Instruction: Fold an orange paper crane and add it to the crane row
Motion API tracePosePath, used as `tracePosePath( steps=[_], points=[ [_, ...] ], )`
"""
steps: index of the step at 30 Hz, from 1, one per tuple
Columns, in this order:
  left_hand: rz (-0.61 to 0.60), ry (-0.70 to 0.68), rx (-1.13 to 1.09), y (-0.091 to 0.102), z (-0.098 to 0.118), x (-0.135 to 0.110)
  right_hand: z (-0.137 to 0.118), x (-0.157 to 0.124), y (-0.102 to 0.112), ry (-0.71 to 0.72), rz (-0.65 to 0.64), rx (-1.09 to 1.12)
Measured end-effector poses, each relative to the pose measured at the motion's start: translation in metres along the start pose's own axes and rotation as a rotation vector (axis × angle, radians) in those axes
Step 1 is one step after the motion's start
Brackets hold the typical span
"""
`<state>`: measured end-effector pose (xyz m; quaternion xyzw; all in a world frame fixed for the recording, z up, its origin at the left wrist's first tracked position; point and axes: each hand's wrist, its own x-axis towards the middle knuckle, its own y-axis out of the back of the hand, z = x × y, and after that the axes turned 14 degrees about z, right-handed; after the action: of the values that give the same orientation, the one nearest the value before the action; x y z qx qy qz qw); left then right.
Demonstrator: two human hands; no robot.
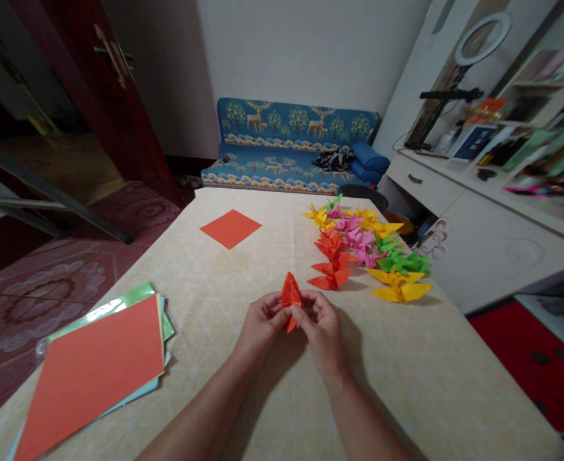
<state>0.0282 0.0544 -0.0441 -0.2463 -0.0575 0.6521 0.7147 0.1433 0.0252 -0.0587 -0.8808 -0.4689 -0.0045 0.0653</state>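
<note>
Together, left hand [265,317] and right hand [322,321] pinch creased, pointed red paper [290,291].

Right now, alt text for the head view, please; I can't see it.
Left hand and right hand together hold a folded red paper over a table. Colourful folded figures sit at right; a flat red sheet lies beyond the hands, a paper stack at left.
</note>
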Motion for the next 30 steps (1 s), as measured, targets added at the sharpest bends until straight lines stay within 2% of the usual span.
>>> tracePosePath(
  steps=[7,17,23,26,30],
  points=[
    [-0.006,0.057,-0.023,0.004,-0.007,0.000,0.002,0.002,0.005,0.032,0.028,-0.060],
    [0.128,-0.112,0.106,0.004,-0.010,0.002,-0.005,0.004,0.007,0.132,-0.076,-0.126],
    [0.132,-0.201,0.265,0.007,-0.013,0.005,-0.007,0.003,0.005,0.160,-0.011,-0.197],
    [0.133,-0.194,0.201,0.008,-0.012,0.005,-0.007,0.002,0.004,0.133,0.001,-0.161],
    [0.067,-0.187,0.152,0.008,-0.011,0.007,-0.005,0.001,0.003,0.041,-0.065,-0.082]
  ],
)
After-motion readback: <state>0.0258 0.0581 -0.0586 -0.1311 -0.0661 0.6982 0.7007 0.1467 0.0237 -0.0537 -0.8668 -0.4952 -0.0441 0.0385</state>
